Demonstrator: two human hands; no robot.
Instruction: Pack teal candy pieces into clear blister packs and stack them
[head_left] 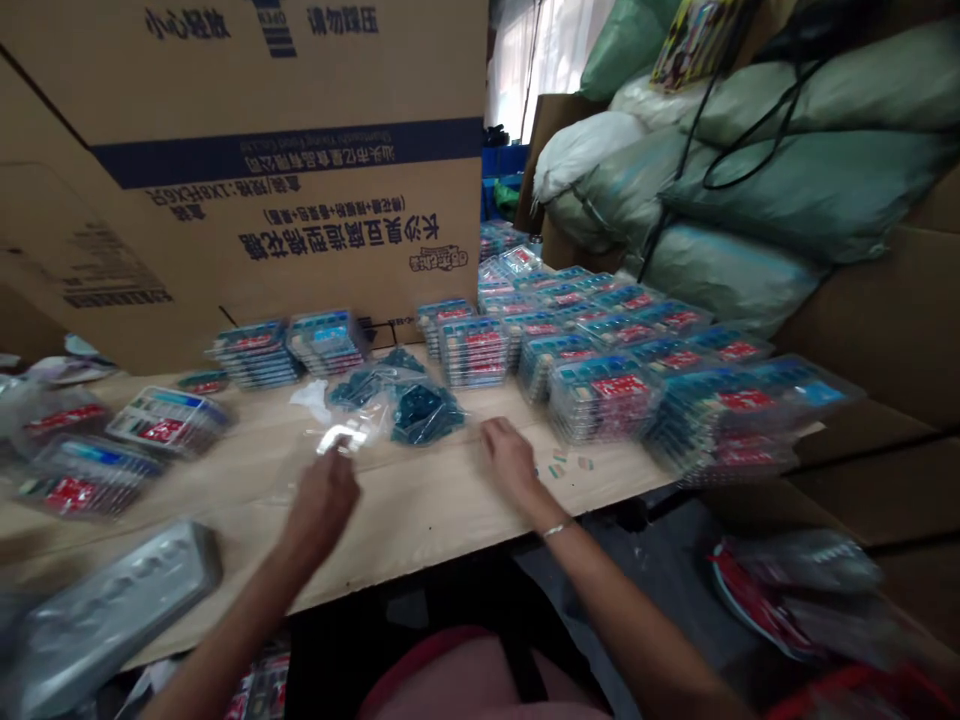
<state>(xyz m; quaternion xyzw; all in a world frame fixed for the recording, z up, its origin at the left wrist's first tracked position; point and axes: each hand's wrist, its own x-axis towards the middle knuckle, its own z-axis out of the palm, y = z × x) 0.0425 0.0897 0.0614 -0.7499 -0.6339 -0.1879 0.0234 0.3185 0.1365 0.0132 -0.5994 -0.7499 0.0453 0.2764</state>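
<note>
My left hand (324, 497) reaches over the wooden table (420, 510), its fingers closed around a small clear plastic piece (341, 438) at the edge of a clear bag of dark teal parts (409, 400). My right hand (510, 455) rests on the table just right of that bag, fingers curled down against the wood, with nothing visible in them. A thin bracelet (556, 528) circles the right wrist. A few tiny loose pieces (570, 465) lie beside the right hand.
Several stacks of clear blister packs with red and blue cards (622, 360) fill the table's right and back. More packs (165, 420) lie at the left. A grey tray (112, 610) sits front left. A big cardboard box (247, 170) stands behind; stuffed sacks (750, 170) pile up at right.
</note>
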